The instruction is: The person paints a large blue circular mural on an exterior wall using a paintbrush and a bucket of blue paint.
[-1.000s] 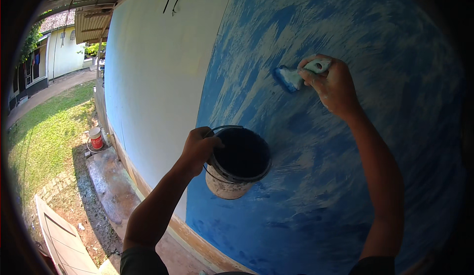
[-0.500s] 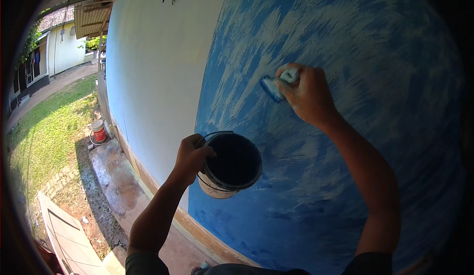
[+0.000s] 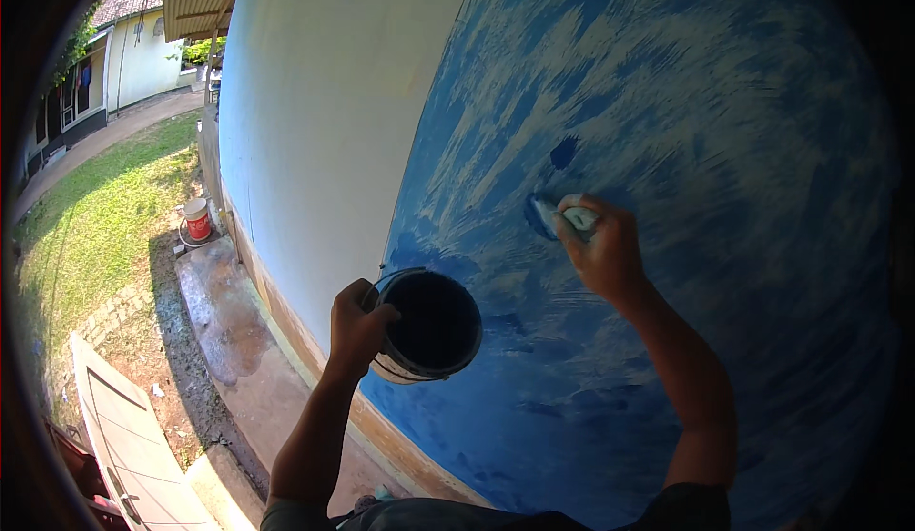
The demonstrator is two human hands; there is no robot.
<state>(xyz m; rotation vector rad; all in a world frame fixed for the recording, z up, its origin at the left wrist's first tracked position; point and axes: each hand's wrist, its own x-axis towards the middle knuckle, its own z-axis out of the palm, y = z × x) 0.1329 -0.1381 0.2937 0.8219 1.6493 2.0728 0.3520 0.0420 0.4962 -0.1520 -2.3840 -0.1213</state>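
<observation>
My left hand (image 3: 358, 333) is closed on the rim of a paint bucket (image 3: 476, 340), thumb over the edge. The bucket has a dark interior and a thin wire handle, and it tilts with its mouth toward me. My right hand (image 3: 610, 253) grips a paintbrush (image 3: 544, 214) by its pale, paint-smeared handle. The blue-stained bristles are against the wall (image 3: 572, 73), which carries streaky blue and whitish strokes. Above the brush is a fresh dark blue dab (image 3: 564, 153).
Left of the blue area runs a pale wall section (image 3: 324, 112). A concrete ledge (image 3: 229, 331) follows the wall's foot, with a red and white bucket (image 3: 196, 219) at its far end. A door-like panel (image 3: 124, 426) lies lower left. Beyond are grass (image 3: 114, 207) and a house (image 3: 138, 59).
My right hand has moved the brush lower on the wall. A dark blue dab now shows above it. The view has shifted somewhat; my left hand still holds the bucket.
</observation>
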